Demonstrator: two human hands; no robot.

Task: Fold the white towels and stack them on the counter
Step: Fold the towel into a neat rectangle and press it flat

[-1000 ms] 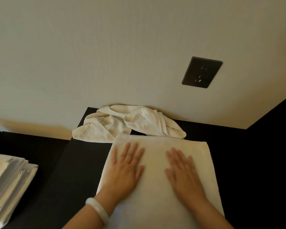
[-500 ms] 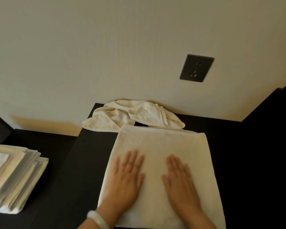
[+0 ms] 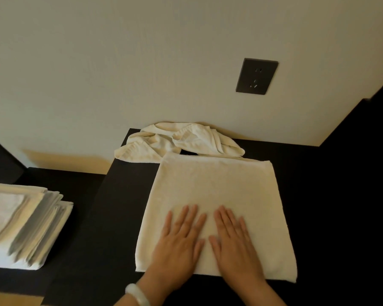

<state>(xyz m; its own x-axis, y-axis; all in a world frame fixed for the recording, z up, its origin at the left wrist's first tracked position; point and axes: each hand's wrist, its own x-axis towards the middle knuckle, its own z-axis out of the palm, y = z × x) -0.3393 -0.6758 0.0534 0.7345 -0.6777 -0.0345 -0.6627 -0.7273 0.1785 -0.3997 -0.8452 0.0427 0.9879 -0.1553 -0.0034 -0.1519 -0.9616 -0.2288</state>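
Observation:
A folded white towel (image 3: 215, 188) lies flat on the black counter (image 3: 111, 217) in front of me. My left hand (image 3: 177, 244) and my right hand (image 3: 234, 244) rest side by side on its near half, palms down with the fingers straight. Behind it a crumpled white towel (image 3: 177, 140) lies against the wall. A stack of folded white towels (image 3: 20, 224) sits on the lower surface at the left.
A dark wall socket (image 3: 256, 76) is set in the cream wall above the counter. A black side panel (image 3: 363, 151) rises at the right. My left wrist wears a pale bangle (image 3: 137, 294).
Both hands have slid back toward me along the folded towel, from its middle to its near half. The view has tilted, so more of the stack at the left shows.

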